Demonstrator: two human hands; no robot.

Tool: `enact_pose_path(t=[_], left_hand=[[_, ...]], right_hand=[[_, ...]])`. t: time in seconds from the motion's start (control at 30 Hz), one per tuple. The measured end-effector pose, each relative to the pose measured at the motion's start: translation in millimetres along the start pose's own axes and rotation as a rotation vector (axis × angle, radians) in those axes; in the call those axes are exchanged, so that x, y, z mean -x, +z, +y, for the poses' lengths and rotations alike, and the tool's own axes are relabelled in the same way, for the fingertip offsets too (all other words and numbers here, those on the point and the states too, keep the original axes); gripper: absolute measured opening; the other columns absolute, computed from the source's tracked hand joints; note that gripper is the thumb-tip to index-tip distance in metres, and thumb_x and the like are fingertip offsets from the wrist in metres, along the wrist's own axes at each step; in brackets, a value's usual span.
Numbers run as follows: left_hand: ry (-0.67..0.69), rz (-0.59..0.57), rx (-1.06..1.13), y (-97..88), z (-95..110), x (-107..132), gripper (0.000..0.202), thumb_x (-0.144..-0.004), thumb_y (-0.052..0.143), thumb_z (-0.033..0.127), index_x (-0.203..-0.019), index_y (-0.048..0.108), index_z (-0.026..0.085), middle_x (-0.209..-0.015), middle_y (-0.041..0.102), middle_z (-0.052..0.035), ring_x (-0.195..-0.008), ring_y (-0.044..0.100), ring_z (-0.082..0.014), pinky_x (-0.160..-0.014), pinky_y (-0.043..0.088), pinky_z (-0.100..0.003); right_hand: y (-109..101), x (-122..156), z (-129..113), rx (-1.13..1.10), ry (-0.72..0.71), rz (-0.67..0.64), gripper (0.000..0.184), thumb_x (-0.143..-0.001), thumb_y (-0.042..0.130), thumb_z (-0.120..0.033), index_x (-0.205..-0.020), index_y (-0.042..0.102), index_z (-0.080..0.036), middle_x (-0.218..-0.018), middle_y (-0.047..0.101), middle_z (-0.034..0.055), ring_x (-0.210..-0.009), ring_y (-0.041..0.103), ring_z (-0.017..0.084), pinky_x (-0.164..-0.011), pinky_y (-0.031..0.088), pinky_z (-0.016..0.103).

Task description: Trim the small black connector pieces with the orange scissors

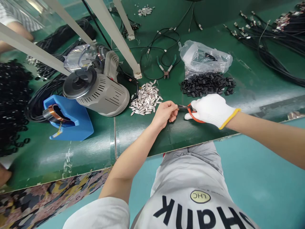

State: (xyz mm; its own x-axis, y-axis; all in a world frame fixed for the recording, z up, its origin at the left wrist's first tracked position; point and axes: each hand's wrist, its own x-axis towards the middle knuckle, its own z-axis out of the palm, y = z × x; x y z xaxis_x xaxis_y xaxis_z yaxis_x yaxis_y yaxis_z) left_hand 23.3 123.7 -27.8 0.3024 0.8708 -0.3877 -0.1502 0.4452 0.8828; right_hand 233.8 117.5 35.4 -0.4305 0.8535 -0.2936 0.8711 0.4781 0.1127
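My right hand (pixel 211 109), in a white glove with a yellow cuff, is closed around pliers (pixel 193 114) with orange-red handles. The jaws point left and meet the fingertips of my bare left hand (pixel 166 113). Those fingers are pinched together at the jaw tips; whatever small piece they hold is too hidden to name. Just left of my left hand lies a pile of small silver metal connectors (pixel 146 98). Beyond my right hand is a heap of small black plastic caps (pixel 207 84), spilling from a clear plastic bag (pixel 206 58).
Green-handled cutters (pixel 166 67) lie behind, near looped black cables (pixel 164 38). A grey machine (pixel 102 92) and a blue tape dispenser (pixel 71 119) stand left, beside white frame posts (pixel 119 35). Cable bundles (pixel 274 51) lie far right. Another person's arm (pixel 17 31) shows upper left.
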Motion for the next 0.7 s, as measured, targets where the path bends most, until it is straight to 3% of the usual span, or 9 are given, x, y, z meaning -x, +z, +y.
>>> enact_pose_path(t=[0.17,0.37,0.7], left_hand=[[0.000,-0.016,0.017,-0.3,1.1,0.4,0.020,-0.084,0.069,0.027,-0.073,0.056,0.016,-0.056,0.059,0.0015,-0.035,0.047,-0.0067,-0.034,0.026,-0.018],[0.010,0.013,-0.043,5.4,1.3,3.5,0.022,-0.086,0.069,0.028,-0.075,0.054,0.017,-0.056,0.059,0.0029,-0.034,0.048,-0.0061,-0.034,0.028,-0.017],[0.019,0.016,-0.071,4.6,-0.8,1.7,0.018,-0.086,0.066,0.026,-0.075,0.055,0.016,-0.056,0.059,0.0025,-0.034,0.051,-0.0078,-0.034,0.030,-0.018]], right_hand=[[0.1,-3.4,-2.2,-0.020,0.006,-0.001,0.086,-0.092,0.022,-0.085,-0.101,0.071,-0.013,-0.079,0.069,0.0186,-0.080,0.069,0.035,-0.070,0.037,0.038],[2.0,-3.3,-5.0,-0.010,0.034,-0.044,0.075,-0.094,0.035,-0.078,-0.100,0.072,-0.013,-0.080,0.070,0.0186,-0.080,0.069,0.035,-0.070,0.037,0.037],[4.4,-0.4,-5.6,-0.065,0.062,-0.109,0.077,-0.096,0.029,-0.077,-0.103,0.071,-0.013,-0.086,0.071,0.0194,-0.083,0.070,0.036,-0.073,0.041,0.040]])
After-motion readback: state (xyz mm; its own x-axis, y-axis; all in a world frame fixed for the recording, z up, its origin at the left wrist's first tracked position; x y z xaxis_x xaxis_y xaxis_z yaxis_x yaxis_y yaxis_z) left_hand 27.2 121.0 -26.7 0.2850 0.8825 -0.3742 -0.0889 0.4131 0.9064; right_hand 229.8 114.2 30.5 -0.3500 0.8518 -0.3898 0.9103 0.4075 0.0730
